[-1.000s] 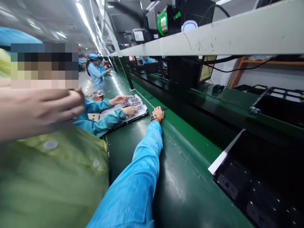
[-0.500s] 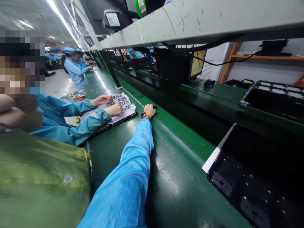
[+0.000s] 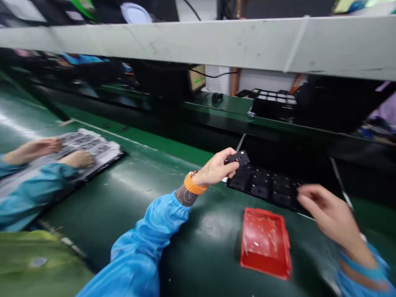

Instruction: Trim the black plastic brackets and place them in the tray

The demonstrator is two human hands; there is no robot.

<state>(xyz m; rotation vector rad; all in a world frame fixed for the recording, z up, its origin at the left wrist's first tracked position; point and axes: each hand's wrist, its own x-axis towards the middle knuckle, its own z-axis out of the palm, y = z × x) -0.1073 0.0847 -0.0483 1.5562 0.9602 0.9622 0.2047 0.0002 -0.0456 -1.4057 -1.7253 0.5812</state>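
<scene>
My left hand [image 3: 218,167], with an orange-banded watch [image 3: 194,183] at the wrist, pinches a small flat black plastic part [image 3: 238,158] with holes in it. It is above the left edge of a black compartment tray [image 3: 260,183], where similar dark parts sit in the pockets. On the right, my right hand [image 3: 329,212] hovers by the tray's near right side. It is blurred by motion, its bent fingers and thumb look slightly apart, and nothing shows between them. Between the hands, nearer me, lies a shallow red tray [image 3: 262,266] with small pale bits in it.
To the left, a co-worker's hands [image 3: 76,159] are over a tray lined with white sheet [image 3: 105,149]. A grey shelf beam [image 3: 198,43] crosses above the green bench [image 3: 136,177]. Behind are a monitor [image 3: 197,78] and another tray with white cells [image 3: 275,97].
My view has turned right. My left hand has come back from the far bench, near the co-worker's tray, to the black tray, holding the black part. My right hand and the red tray now show.
</scene>
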